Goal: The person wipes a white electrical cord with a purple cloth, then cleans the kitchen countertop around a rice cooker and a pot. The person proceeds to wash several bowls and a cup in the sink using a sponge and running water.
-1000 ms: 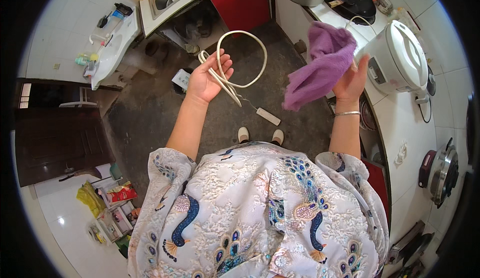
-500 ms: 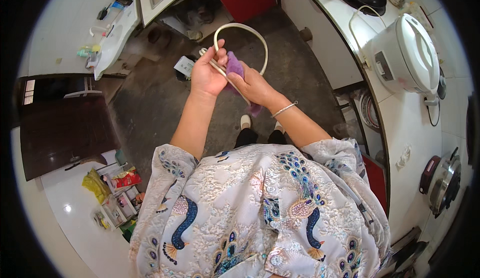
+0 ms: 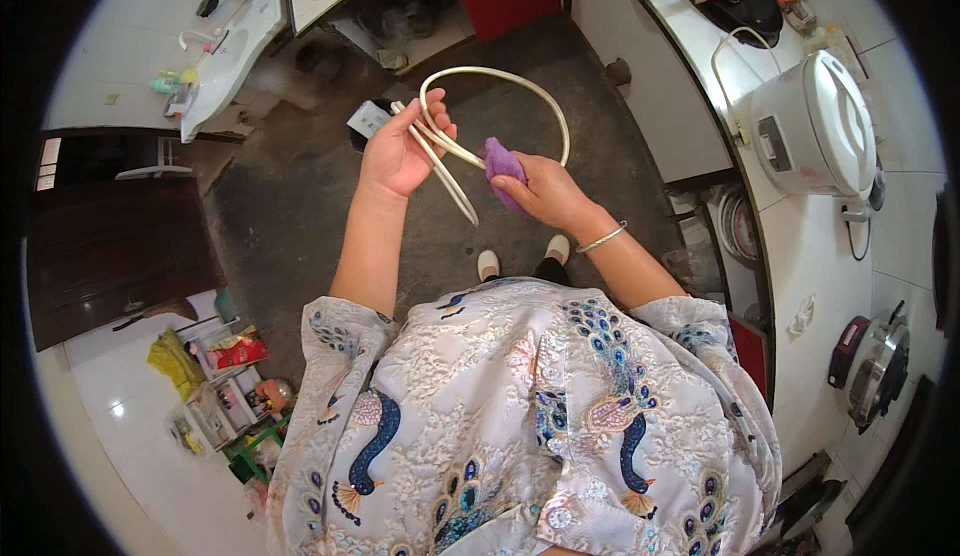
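Note:
A cream-white cable (image 3: 560, 106), thin enough to be a cord or narrow hose, is coiled in front of me. My left hand (image 3: 392, 151) grips its gathered strands between thumb and fingers, and a doubled end hangs down from there. In my right hand (image 3: 550, 191) a purple cloth (image 3: 503, 168) is bunched around one strand, so the strand inside it is hidden. The wide loop arches up and over between both hands, above the dark floor.
On the right-hand counter (image 3: 820, 266) stand a white rice cooker (image 3: 815, 131), a black wok (image 3: 735, 1) and a steel pan (image 3: 875, 371). A white box (image 3: 368, 119) is beyond my left hand. A white washbasin (image 3: 225, 71) and dark table (image 3: 110, 266) are at left.
My right hand with the purple cloth has moved right, away from the left hand. The loop has widened, and the cloth now sits compactly in the fist.

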A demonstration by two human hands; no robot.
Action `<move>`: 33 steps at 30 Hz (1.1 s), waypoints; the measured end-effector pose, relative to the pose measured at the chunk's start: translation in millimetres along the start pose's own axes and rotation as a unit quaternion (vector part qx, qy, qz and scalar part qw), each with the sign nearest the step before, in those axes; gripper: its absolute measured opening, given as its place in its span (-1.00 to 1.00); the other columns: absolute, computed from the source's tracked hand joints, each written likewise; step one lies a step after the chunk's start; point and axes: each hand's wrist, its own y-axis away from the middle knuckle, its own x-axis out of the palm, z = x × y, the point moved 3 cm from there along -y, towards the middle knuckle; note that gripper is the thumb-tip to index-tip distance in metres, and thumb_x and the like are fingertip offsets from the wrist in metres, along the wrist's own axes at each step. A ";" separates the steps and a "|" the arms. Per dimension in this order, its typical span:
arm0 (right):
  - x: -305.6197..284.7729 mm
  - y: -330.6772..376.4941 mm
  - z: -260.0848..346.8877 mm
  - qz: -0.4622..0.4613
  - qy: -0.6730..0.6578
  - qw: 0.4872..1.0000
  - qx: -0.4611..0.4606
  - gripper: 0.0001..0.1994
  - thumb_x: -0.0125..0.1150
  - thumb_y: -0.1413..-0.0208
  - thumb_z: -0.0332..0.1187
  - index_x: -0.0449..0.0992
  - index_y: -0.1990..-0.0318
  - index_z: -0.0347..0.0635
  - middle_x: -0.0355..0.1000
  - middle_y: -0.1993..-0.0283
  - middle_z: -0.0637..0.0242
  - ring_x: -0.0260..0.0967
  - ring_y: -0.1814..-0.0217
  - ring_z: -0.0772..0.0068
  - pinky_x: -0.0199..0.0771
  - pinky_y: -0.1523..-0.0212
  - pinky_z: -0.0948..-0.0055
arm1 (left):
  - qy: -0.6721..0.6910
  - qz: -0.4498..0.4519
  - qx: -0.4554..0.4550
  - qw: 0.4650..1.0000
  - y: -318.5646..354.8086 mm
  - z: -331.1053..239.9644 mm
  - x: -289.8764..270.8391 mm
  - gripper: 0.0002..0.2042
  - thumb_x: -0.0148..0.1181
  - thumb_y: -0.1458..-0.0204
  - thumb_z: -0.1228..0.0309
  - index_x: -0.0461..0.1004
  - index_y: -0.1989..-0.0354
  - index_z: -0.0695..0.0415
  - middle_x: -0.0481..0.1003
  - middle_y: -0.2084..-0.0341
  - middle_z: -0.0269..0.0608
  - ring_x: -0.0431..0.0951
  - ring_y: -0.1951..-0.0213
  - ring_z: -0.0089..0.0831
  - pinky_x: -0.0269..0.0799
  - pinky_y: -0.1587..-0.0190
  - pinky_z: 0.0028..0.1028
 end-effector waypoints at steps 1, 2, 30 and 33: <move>3.9 -1.5 2.9 -0.020 -0.036 0.999 0.015 -0.68 0.08 -0.07 -0.13 0.43 0.21 -0.23 0.45 0.36 0.05 0.40 0.30 0.03 0.37 0.28 0.26 | -0.014 -0.005 0.008 1.000 4.4 -1.9 0.1 -0.70 -0.20 -0.19 0.34 0.34 0.03 0.24 0.47 0.30 -0.17 0.47 0.22 -0.31 0.37 0.08 -0.26; 8.4 -4.0 4.7 -0.042 -0.070 0.996 0.028 -0.69 0.08 -0.08 -0.16 0.43 0.19 -0.24 0.45 0.37 0.07 0.41 0.32 0.09 0.38 0.29 0.30 | -0.029 -0.008 0.017 0.999 6.1 -4.9 -0.3 -0.69 -0.20 -0.19 0.34 0.33 0.01 0.24 0.48 0.21 -0.12 0.48 0.12 -0.25 0.36 0.00 -0.21; 196.5 25.8 -214.7 0.044 -0.131 0.971 0.197 -0.46 0.26 0.05 -0.20 0.27 -0.06 -0.29 0.41 0.13 0.17 0.35 0.11 0.34 0.35 0.10 0.45 | -0.016 0.205 -0.015 0.978 107.6 -71.4 73.0 -0.73 -0.25 -0.22 0.35 0.29 0.09 0.27 0.45 0.34 -0.16 0.47 0.18 -0.29 0.22 -0.15 -0.07; 181.2 35.8 -200.0 -0.047 -0.055 0.972 0.222 -0.71 0.15 -0.03 -0.13 0.48 0.35 -0.21 0.46 0.44 0.24 0.39 0.37 0.42 0.36 0.30 0.38 | -0.039 0.140 0.038 0.989 119.8 -113.5 41.0 -0.73 -0.26 -0.22 0.39 0.28 0.10 0.34 0.34 0.48 -0.23 0.40 0.34 -0.39 0.34 -0.05 -0.20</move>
